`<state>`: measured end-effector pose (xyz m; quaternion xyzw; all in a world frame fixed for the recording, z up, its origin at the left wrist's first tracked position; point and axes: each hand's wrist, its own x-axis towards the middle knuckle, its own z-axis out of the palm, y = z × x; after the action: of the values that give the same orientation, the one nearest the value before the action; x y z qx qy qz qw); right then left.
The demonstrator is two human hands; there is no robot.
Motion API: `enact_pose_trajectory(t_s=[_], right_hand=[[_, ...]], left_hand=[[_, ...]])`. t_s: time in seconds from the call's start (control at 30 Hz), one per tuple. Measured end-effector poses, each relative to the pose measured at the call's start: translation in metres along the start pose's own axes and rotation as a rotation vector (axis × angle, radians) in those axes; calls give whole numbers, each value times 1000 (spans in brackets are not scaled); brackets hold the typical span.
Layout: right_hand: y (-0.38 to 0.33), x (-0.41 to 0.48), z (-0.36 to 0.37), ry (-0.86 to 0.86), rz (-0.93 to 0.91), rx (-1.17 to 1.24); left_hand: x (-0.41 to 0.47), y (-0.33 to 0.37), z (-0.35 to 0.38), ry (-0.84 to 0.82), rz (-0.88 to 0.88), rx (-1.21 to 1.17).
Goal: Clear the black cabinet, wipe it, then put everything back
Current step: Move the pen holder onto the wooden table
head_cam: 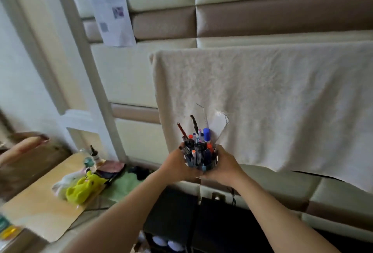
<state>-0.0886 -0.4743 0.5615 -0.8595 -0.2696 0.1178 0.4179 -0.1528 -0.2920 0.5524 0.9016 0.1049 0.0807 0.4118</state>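
Padded cream and brown wall panels are filling the background, one fluffy white towel (262, 107) hanging across them. At lower centre, above the black cabinet (181, 218), the left hand (177, 164) and right hand (224, 166) are cupping one round pen holder (201, 158), fingers curling around it.

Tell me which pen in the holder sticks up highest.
The black pen, between the red pencil and blue-capped marker in the holder; its tip stands above both.
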Motion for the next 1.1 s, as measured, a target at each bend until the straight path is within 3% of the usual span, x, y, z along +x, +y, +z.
enact_pose_trajectory(t_s=[0.17,0.73,1.1], right_hand=[[-48,23,66,-95,-43,8],[-235,126,370,-250,-129,-93],[-265,198,483,-404,-215,-111]], left_hand=[[-23,-51,-64,19,-89,-24],[-79,-307,-317,144,-134,140],[-84,-416,-374,192,-234,55]])
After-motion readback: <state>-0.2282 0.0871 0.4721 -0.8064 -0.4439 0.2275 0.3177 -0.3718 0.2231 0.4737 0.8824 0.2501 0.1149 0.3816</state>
